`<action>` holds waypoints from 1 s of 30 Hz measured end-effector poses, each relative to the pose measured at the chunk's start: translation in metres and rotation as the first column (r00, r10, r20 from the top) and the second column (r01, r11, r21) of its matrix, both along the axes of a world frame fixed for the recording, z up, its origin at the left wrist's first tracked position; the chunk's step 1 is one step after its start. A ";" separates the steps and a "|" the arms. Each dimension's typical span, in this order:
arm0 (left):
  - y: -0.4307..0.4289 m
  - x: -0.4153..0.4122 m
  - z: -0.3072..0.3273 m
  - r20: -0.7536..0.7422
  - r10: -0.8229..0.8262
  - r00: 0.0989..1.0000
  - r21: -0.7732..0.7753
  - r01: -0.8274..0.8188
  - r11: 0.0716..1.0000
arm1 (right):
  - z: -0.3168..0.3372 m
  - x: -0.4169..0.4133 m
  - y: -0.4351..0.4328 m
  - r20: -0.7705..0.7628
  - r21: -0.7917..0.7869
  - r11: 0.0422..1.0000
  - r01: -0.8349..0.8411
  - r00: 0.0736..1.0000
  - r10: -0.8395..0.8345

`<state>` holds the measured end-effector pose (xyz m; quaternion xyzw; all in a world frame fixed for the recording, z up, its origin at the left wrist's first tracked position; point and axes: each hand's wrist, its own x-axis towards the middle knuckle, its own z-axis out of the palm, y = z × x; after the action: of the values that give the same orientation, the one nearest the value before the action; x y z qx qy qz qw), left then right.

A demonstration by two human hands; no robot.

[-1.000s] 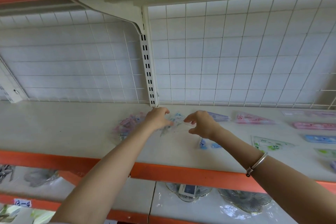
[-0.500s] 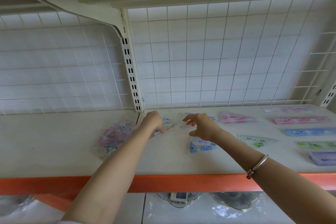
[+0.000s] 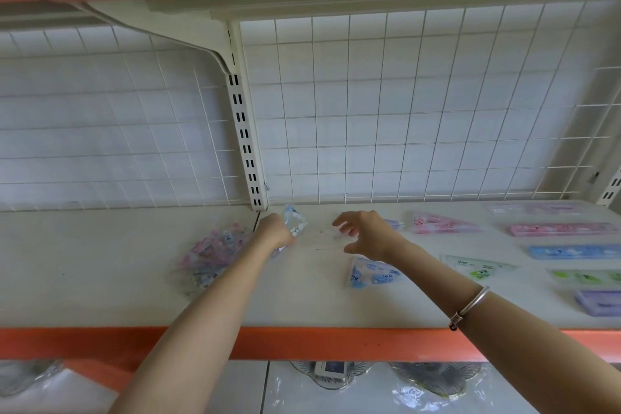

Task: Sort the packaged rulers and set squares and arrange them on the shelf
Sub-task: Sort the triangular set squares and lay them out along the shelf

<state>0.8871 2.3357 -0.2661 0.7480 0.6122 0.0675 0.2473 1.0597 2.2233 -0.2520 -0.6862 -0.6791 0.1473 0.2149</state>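
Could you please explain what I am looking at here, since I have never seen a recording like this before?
There is no machine here. A person wears a camera on the head, so the single picture looks forward and down along both bare arms at a shop shelf. The left hand grips a clear packet with blue print. The right hand, with a bracelet on its wrist, is open with fingers spread and holds nothing. On the shelf lie a loose pile of packets on the left, a blue set square, a pink set square and a green set square in the middle, and packaged rulers in a column on the right.
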 end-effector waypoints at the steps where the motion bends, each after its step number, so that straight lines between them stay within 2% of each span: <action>1: -0.001 -0.003 0.000 0.017 0.002 1.000 -0.003 -0.002 1.000 | 0.000 -0.004 0.003 0.006 -0.002 1.000 -0.008 1.000 0.008; 11: 0.006 -0.048 -0.005 0.113 0.007 0.994 0.027 -0.010 1.000 | -0.006 -0.049 0.019 -0.038 -0.035 0.994 -0.104 0.994 0.102; 15: 0.007 -0.060 -0.007 0.147 -0.039 0.988 0.039 0.034 0.999 | -0.013 -0.063 0.022 -0.082 -0.051 0.989 -0.142 0.987 0.137; 22: 0.009 -0.067 -0.009 0.132 -0.064 0.989 0.098 0.051 0.994 | -0.018 -0.075 0.023 -0.145 -0.052 0.988 -0.147 0.980 0.139; 30: 0.006 -0.068 -0.008 0.239 -0.089 0.967 0.116 0.062 0.991 | -0.022 -0.076 0.019 -0.189 -0.048 0.990 -0.130 0.975 0.119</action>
<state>0.8188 2.3421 -0.2744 0.7691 0.5437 0.1822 0.2822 0.9836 2.2421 -0.2738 -0.6316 -0.6931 0.2442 0.2469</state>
